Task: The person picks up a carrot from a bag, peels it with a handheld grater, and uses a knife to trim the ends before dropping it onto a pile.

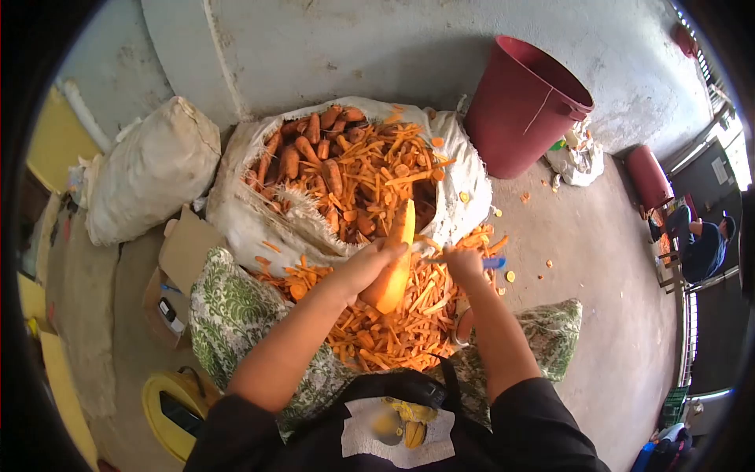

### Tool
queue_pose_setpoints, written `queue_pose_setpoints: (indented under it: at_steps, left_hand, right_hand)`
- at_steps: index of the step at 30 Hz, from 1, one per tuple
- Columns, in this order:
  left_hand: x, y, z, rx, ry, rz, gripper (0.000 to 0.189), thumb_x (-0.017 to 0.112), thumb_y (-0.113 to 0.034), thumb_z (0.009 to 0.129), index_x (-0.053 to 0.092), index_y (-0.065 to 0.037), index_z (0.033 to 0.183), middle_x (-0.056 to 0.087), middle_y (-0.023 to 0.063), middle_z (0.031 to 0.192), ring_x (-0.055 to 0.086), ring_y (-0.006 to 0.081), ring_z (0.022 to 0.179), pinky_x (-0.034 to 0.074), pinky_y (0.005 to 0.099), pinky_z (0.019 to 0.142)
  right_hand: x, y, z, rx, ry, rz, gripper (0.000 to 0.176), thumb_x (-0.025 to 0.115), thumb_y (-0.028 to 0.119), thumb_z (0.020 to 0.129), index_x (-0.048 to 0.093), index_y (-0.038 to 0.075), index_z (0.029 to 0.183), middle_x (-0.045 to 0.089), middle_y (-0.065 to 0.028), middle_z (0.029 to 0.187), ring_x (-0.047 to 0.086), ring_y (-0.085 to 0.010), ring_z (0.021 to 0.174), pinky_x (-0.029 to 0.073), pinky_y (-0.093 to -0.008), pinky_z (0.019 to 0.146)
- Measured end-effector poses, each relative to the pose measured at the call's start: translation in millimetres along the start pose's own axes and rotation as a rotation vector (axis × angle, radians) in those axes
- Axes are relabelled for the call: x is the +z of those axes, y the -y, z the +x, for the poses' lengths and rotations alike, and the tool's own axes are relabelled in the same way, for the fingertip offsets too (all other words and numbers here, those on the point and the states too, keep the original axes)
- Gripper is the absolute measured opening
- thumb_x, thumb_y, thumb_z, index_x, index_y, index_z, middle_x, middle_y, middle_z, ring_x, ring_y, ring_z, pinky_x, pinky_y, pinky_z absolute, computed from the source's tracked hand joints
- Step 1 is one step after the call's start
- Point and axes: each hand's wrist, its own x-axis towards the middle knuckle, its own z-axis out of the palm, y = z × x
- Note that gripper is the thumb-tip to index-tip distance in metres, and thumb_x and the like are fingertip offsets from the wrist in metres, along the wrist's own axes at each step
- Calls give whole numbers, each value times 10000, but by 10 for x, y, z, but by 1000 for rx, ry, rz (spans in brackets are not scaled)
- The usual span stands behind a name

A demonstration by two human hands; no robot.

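My left hand point(368, 270) is closed around a large peeled carrot point(391, 282), tilted with its narrow end up and away from me. To its right, my right hand point(465, 265) grips a blue-handled cutting tool point(494, 263). The handle's end sticks out to the right of the fist; the blade is too small and blurred to tell its kind. Beneath both hands lies a heap of orange carrot peelings point(393, 338). Just beyond them, an open white woven sack point(244, 208) holds unpeeled carrots point(332, 175) with peel strips scattered over them.
A tall dark red bin point(503, 118) stands at the wall behind the sack. To the left are a full white sack point(153, 169), a cardboard box point(189, 244) and a yellow round container point(161, 393) with a phone on it. A person point(704, 248) sits far right.
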Motion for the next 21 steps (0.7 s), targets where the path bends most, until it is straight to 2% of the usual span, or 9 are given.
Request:
queue_pose_setpoints:
  at_steps: [1, 3, 5, 7, 9, 12, 15, 18, 21]
  left_hand:
    - [-57, 9, 25, 5, 1, 8, 575, 537, -382, 823, 362, 2, 1214, 543, 151, 1044, 562, 213, 935, 457, 282, 808]
    - [-133, 80, 69, -76, 22, -356, 515, 499, -395, 841, 389, -11, 1166, 552, 171, 979, 584, 249, 865, 498, 328, 747]
    - [-212, 156, 116, -67, 178, -592, 445, 486, -388, 849, 420, -23, 1094, 559, 170, 913, 596, 264, 806, 521, 377, 671]
    - [-185, 120, 92, -47, 144, -682, 419, 480, -388, 852, 427, -27, 1058, 561, 170, 889, 597, 261, 802, 522, 405, 647]
    - [-135, 91, 50, -34, 126, -710, 411, 486, -390, 852, 430, -43, 1065, 563, 156, 889, 598, 251, 788, 520, 384, 652]
    - [-45, 29, 47, -29, 48, -711, 404, 484, -409, 852, 446, -66, 1062, 567, 123, 889, 596, 225, 788, 518, 356, 660]
    - [76, -12, 11, 6, 5, -652, 445, 375, -472, 880, 457, -90, 1094, 572, 56, 930, 585, 169, 783, 514, 332, 648]
    - [107, 133, 96, -24, 198, -813, 475, 348, -483, 881, 456, -87, 1121, 571, 51, 981, 580, 160, 818, 509, 324, 692]
    - [228, 82, 48, -39, 193, -866, 476, 324, -471, 891, 443, -90, 1150, 559, 57, 1022, 574, 174, 876, 501, 339, 732]
  right_hand:
    - [186, 51, -2, -50, 51, 49, 198, 398, 217, 845, 522, 97, 944, 615, -158, 773, 606, -324, 681, 458, -458, 610]
    - [60, 233, -77, 54, 82, 150, 214, 388, 238, 853, 507, 84, 943, 605, -187, 760, 601, -336, 711, 457, -465, 619]
    - [-166, 246, 17, 254, -163, 452, 228, 431, 240, 851, 532, 49, 921, 591, -217, 746, 590, -360, 733, 446, -447, 613]
    - [-393, 178, 196, 340, -411, 805, 263, 477, 256, 854, 548, 9, 908, 582, -158, 676, 579, -273, 618, 425, -385, 555]
    - [-811, 209, 200, 424, -421, 1190, 260, 517, 241, 851, 526, -19, 840, 563, -115, 650, 536, -201, 563, 423, -336, 546]
    - [-1688, 526, -184, 236, -442, 1593, 230, 474, 232, 890, 512, 8, 854, 550, -36, 674, 499, -98, 558, 410, -257, 509]
    - [-2004, 755, -503, 107, -383, 1535, 274, 460, 276, 898, 506, 7, 870, 556, -45, 682, 515, -100, 559, 432, -243, 512]
    - [-1857, 875, -569, 43, -384, 1558, 277, 464, 273, 896, 509, 0, 894, 558, -54, 683, 530, -106, 578, 453, -258, 521]
    - [-1723, 976, -529, 70, -478, 1456, 240, 484, 228, 888, 526, -8, 866, 519, -35, 632, 431, -90, 504, 375, -254, 467]
